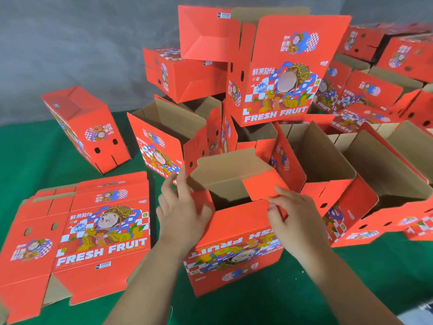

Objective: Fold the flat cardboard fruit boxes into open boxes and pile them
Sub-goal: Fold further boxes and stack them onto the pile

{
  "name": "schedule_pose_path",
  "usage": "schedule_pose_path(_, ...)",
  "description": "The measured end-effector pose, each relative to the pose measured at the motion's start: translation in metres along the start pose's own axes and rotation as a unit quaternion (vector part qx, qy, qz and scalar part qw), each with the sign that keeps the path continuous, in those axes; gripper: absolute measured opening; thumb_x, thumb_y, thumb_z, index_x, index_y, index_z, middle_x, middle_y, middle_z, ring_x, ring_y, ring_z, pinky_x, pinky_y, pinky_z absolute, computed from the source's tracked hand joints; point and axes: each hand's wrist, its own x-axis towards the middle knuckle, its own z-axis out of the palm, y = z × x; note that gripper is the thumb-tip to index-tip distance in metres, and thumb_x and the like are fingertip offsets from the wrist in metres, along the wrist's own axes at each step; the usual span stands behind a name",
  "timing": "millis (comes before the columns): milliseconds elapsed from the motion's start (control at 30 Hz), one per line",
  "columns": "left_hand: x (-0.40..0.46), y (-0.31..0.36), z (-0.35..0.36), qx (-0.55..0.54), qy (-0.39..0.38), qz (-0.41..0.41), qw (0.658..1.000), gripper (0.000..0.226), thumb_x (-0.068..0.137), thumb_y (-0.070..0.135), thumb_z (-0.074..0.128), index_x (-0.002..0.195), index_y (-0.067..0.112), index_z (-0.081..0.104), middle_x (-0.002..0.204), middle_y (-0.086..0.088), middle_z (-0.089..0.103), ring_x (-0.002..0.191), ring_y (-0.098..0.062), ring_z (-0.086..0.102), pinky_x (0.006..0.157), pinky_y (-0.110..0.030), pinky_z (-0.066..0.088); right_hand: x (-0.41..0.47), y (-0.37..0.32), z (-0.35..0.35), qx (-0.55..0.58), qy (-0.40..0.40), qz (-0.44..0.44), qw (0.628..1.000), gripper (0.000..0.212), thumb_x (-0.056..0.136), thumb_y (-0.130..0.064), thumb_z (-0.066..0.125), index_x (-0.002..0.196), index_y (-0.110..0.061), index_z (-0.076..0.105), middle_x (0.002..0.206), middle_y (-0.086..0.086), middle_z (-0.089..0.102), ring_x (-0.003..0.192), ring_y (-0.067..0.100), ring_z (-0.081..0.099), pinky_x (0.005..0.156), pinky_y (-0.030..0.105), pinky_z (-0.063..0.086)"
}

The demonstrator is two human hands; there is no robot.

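Note:
A red "FRESH FRUIT" box (234, 249) stands in front of me, its print upside down and its top partly open. My left hand (180, 207) holds its left edge, fingers stretched up along a brown flap (225, 174). My right hand (293, 214) pinches the near red flap (243, 214) at its right corner, beside a small red side flap (262, 186). A stack of flat boxes (89, 231) lies on the green table to the left. Folded boxes are piled behind (276, 73).
Open folded boxes (328, 165) crowd the right side and back of the green table (28, 160). One folded box (86, 127) stands tilted at the far left. A grey cloth backdrop (70, 43) hangs behind.

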Motion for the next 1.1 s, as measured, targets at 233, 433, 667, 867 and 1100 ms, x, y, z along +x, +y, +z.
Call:
schedule_pose_path(233, -0.005, -0.016, -0.005, -0.182, -0.003, -0.026, 0.983, 0.055, 0.087, 0.076, 0.017, 0.096, 0.042, 0.059, 0.116, 0.025, 0.052, 0.123, -0.015, 0.03, 0.111, -0.038, 0.019, 0.063, -0.008, -0.003, 0.261, 0.027, 0.153, 0.953, 0.045, 0.096, -0.052, 0.041, 0.072, -0.018, 0.061, 0.067, -0.006, 0.06, 0.078, 0.03, 0.058, 0.072, 0.038, 0.044)
schedule_pose_path(433, 0.002, -0.011, 0.0, -0.034, 0.0, -0.017, 0.999, 0.053, 0.085, 0.06, 0.071, 0.117, 0.025, 0.048, 0.118, 0.0, 0.047, 0.115, -0.032, 0.051, 0.101, -0.049, 0.042, 0.064, -0.001, 0.003, 0.034, -0.248, 0.089, 0.964, 0.086, 0.081, -0.07, 0.069, 0.153, -0.053, 0.026, 0.159, 0.002, 0.024, 0.142, 0.034, 0.041, 0.115, 0.049, 0.037)
schedule_pose_path(667, 0.011, -0.016, 0.004, 0.008, -0.059, 0.007, 0.998, 0.077, 0.078, 0.06, 0.076, 0.144, 0.042, 0.042, 0.125, 0.004, 0.035, 0.123, -0.029, 0.041, 0.107, -0.043, 0.041, 0.067, -0.019, 0.011, -0.132, -0.211, 0.103, 0.963, 0.098, 0.069, -0.077, 0.074, 0.144, -0.046, 0.02, 0.139, 0.01, 0.029, 0.115, 0.042, 0.055, 0.089, 0.05, 0.049)
schedule_pose_path(867, 0.002, -0.022, 0.009, -0.41, -0.025, -0.11, 0.905, 0.073, 0.08, 0.054, 0.073, 0.145, 0.041, 0.044, 0.141, -0.001, 0.055, 0.13, -0.023, 0.056, 0.108, -0.051, 0.048, 0.074, 0.007, 0.007, 0.136, -0.202, 0.158, 0.957, 0.083, 0.07, -0.091, 0.047, 0.143, -0.055, 0.035, 0.146, -0.006, 0.043, 0.132, 0.021, 0.053, 0.109, 0.039, 0.043)
schedule_pose_path(1100, -0.018, -0.031, -0.01, -0.672, -0.129, -0.198, 0.702, 0.045, 0.096, 0.067, 0.047, 0.093, 0.03, 0.074, 0.099, -0.002, 0.075, 0.09, -0.018, 0.073, 0.077, -0.039, 0.059, 0.071, 0.009, -0.024, 0.389, -0.207, 0.311, 0.842, 0.032, 0.089, -0.059, 0.07, 0.107, -0.034, 0.08, 0.092, -0.003, 0.08, 0.078, 0.007, 0.077, 0.065, 0.025, 0.058)
